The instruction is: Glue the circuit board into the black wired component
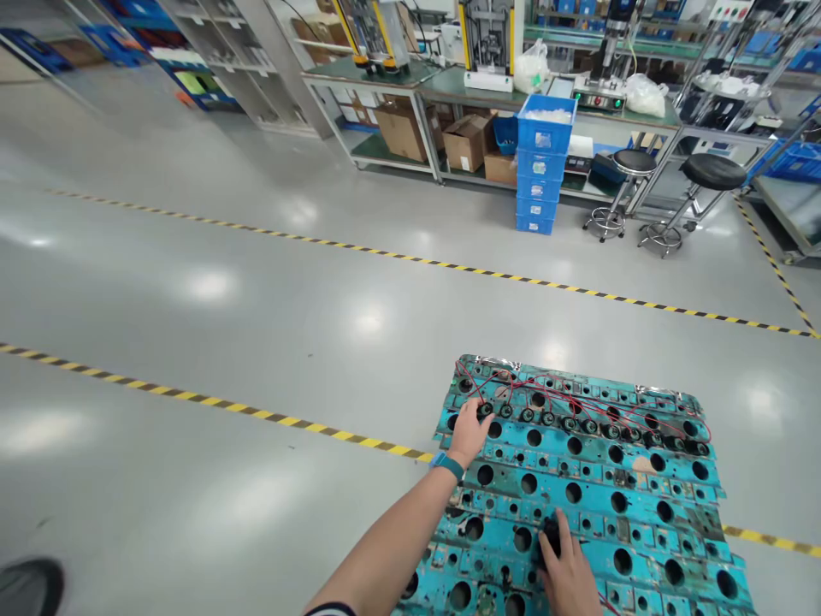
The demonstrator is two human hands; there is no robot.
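Note:
A turquoise perforated board [551, 482] with rows of round holes lies in front of me. Along its far part runs a row of small black round wired parts [569, 423], their thin red wires [558, 387] spread behind them. My left hand [470, 430], with a teal band at the wrist, has thumb and fingers closed around the leftmost black round part [486, 410]. Nearer to me, my right hand [568, 571] grips a dark black piece [550, 541] low over the board. The fingers cover much of that piece, so its kind is unclear. A red wire shows beside this hand.
Yellow-and-black tape [321, 425] marks the grey floor. Across the aisle stand a workbench [442, 83] with machines, cardboard boxes [467, 141] beneath, stacked blue crates [542, 162] and two black stools [713, 172]. A dark rounded object [31, 585] shows at bottom left.

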